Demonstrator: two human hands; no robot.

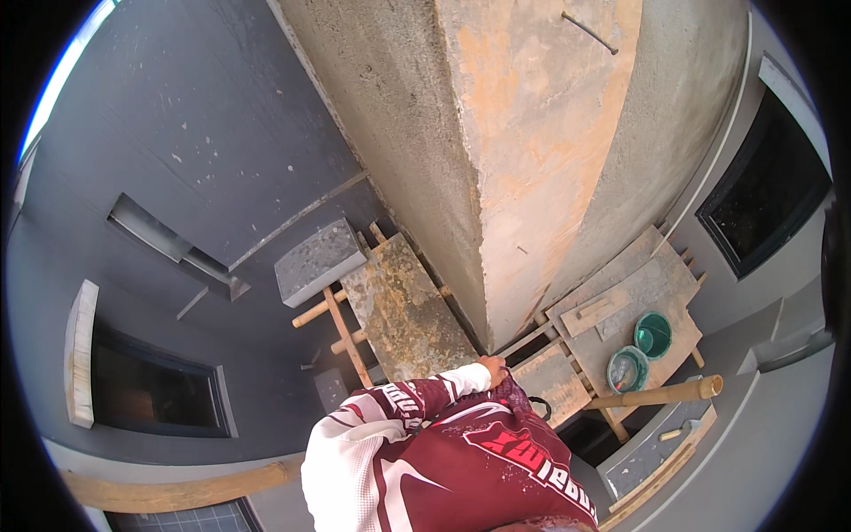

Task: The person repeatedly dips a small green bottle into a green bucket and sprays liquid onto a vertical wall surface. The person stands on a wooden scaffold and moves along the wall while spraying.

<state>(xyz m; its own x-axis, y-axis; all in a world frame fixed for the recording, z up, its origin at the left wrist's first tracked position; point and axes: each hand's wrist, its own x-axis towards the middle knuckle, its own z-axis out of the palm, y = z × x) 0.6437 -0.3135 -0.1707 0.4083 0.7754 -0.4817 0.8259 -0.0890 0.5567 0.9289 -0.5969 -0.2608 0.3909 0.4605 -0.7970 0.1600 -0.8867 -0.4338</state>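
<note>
My left arm, in a maroon and white sleeve (417,396), reaches across the front of my maroon jersey (425,452). At its end my left hand (494,371) is closed on a bunched fold of dark maroon cloth (511,388) at the jersey's front edge. Its fingertips are partly hidden. A black loop (542,408) sticks out just right of that cloth. My right hand is out of sight. Directly beyond the left hand rises the corner of a bare plastered column (532,160), grey with orange-tan patches.
A stained board platform (403,310) on bamboo poles lies left of the column. At right, a plank platform (674,275) bears two green buckets (653,334) and a wooden float (593,308). Bamboo poles (674,392) cross nearby. A nail (589,33) juts from the column.
</note>
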